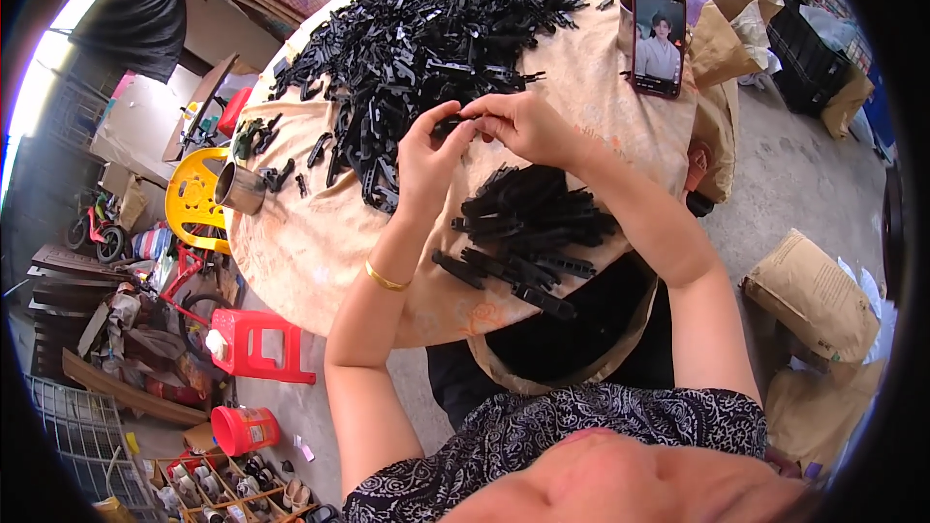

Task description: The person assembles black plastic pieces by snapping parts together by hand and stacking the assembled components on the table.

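Observation:
Both hands meet over the round cloth-covered table, in front of a big heap of small black plastic parts point(417, 44). My left hand point(429, 152) is closed in a pinch, with a small dark piece showing between thumb and fingers. My right hand point(528, 128) pinches at that same black plastic piece from the other side; its exact shape is mostly hidden by the fingers. Just below the right hand lies a second pile of longer black strip-like plastic pieces point(533, 218), stacked roughly side by side near the table's front edge.
A phone point(659, 44) stands upright at the table's right, showing a person. At the left edge, a metal cup point(240, 189) lies near a yellow chair point(194, 201). An open bag point(523, 385) hangs below the front edge. A red stool point(228, 344) and paper bags point(812, 292) flank the table.

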{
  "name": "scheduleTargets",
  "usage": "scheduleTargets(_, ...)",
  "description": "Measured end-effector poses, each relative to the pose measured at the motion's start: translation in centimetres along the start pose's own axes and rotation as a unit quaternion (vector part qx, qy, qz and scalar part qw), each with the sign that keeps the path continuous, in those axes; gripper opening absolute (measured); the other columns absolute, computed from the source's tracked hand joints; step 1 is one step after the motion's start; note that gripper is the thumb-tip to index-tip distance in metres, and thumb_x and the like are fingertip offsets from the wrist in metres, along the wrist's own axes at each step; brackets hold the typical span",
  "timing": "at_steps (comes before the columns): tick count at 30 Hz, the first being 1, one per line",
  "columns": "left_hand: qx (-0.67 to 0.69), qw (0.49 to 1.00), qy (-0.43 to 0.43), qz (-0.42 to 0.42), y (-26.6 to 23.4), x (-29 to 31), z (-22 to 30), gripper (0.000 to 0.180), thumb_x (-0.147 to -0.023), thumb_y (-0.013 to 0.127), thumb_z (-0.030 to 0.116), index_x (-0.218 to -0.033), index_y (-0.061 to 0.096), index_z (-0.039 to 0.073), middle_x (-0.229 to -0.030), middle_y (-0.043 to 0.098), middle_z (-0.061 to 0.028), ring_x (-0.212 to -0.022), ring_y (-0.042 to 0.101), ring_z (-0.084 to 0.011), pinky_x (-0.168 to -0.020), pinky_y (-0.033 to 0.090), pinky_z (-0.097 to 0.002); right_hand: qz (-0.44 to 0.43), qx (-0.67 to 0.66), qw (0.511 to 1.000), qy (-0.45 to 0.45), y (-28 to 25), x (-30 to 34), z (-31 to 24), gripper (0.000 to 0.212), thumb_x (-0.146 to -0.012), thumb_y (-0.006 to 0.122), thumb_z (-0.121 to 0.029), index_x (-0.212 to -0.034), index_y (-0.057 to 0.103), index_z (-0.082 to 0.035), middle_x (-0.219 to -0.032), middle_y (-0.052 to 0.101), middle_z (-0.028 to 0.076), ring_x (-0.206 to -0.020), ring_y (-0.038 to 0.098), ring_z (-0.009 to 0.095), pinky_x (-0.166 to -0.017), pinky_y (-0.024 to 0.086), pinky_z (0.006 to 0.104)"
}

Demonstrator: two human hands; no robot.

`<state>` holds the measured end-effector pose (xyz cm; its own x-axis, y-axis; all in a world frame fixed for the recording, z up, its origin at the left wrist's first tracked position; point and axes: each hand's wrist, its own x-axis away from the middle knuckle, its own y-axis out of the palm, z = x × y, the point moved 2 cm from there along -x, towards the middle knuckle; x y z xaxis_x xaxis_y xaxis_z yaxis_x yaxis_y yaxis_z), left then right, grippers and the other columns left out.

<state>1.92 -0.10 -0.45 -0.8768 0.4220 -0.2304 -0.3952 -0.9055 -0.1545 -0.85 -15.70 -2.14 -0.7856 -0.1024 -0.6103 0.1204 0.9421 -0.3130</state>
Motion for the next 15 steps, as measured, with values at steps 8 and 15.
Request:
scheduleTargets(8, 0.074, 0.997, 0.014, -0.009, -1.2, -0.1, 0.3, 0.032, -0.084, 0.061, 0.003, -0.114, 0.055, -0.006, -0.096, 0.063, -0.0075, -0.080, 0.060, -0.0093, -0.071, 0.049, -0.0204, 0.046, 0.176, 0.978, -0.097, -1.0, -0.2, -2.4, 0.043, -0.069, 0.074, -0.033, -0.098, 0.062, -0.004, -0.082, 0.063, 0.011, -0.077, 0.060, 0.026, -0.069, 0.049, 0.0345)
scheduleTargets(15, -0.184, 0.976, 0.114, -0.028, -1.1, 0.8, 1.5, 0.033, -0.080, 0.066, 0.007, -0.111, 0.059, -0.001, -0.088, 0.067, -0.0079, -0.074, 0.056, -0.0053, -0.068, 0.046, -0.0202, -0.042, 0.023, 0.999, 0.019, -0.7, 0.0, -0.6, 0.043, -0.068, 0.078, -0.026, -0.099, 0.063, 0.000, -0.079, 0.065, 0.012, -0.069, 0.060, 0.013, -0.065, 0.049, 0.0260)
